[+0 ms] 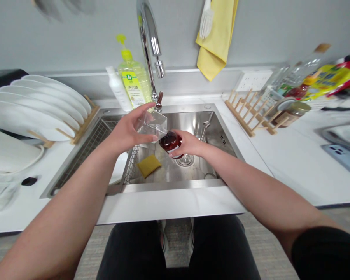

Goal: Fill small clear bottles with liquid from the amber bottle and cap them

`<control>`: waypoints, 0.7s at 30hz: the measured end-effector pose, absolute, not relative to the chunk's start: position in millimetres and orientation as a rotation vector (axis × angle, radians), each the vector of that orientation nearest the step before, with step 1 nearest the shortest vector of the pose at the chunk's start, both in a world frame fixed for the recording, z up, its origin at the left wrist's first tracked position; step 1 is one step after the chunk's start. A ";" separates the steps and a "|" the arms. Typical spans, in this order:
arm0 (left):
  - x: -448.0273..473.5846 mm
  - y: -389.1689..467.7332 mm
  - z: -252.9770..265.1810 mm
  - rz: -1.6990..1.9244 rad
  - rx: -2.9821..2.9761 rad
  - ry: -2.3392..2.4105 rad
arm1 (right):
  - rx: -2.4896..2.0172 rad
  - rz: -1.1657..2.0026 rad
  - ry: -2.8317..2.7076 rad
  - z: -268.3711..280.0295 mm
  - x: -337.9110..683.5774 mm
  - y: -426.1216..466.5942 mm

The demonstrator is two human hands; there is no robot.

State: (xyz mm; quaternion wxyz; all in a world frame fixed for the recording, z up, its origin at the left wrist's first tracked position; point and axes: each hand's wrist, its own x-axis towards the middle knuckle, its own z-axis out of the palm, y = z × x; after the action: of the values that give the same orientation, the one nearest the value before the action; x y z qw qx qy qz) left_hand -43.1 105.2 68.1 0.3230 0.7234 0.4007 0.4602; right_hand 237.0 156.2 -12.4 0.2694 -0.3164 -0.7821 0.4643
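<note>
Head view: left grip (125, 130) clasps a clear square glass (151, 125); right grip (186, 144), just beside, clasps a dark red vessel (170, 140) above the sink (221, 132).

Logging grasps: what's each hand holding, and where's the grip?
Left hand: clear glass container, grip on its side wall. Right hand: dark red wine glass, grip around the bowl, over the sink.

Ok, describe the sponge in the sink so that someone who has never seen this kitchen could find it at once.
Start at the steel sink under the tall tap. On its floor, below the left hand holding a clear glass, lies the sponge, beside the wire rack. It is the only flat yellow square down there; the drain to its right is round and metal.
</note>
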 end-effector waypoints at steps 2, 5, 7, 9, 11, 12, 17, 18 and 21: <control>-44.4 106.4 69.2 1.188 1.943 1.057 | -0.856 1.249 -2.102 -12.4 237.1 156.1; -46.3 108.3 72.0 1.151 2.005 1.073 | -0.847 1.258 -2.090 -12.0 237.1 155.4; -46.2 108.5 75.6 1.132 2.029 1.074 | -0.838 1.263 -2.080 -11.2 237.0 154.5; -44.5 107.7 80.5 1.117 2.040 1.083 | -0.835 1.261 -2.073 -10.1 236.6 153.5; -42.0 106.7 85.8 1.117 2.027 1.105 | -0.844 1.247 -2.065 -9.1 236.3 152.9; -41.0 106.5 88.2 1.126 2.011 1.114 | -0.850 1.238 -2.060 -8.9 236.2 152.9; -41.0 111.5 96.4 1.131 2.010 1.114 | -0.836 1.226 -2.040 -10.6 236.2 154.8; -41.5 112.9 97.9 1.114 2.037 1.119 | -0.831 1.226 -2.034 -11.0 236.2 155.2; -41.0 115.1 104.0 1.059 2.102 1.158 | -0.818 1.215 -2.015 -10.5 236.4 155.7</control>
State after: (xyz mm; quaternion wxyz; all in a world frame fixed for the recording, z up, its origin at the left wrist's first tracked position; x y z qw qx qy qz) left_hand -41.0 115.1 104.0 0.2563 0.7746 0.4266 0.3902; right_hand 236.4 155.7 -10.5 0.3196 -0.3111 -0.7665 0.4621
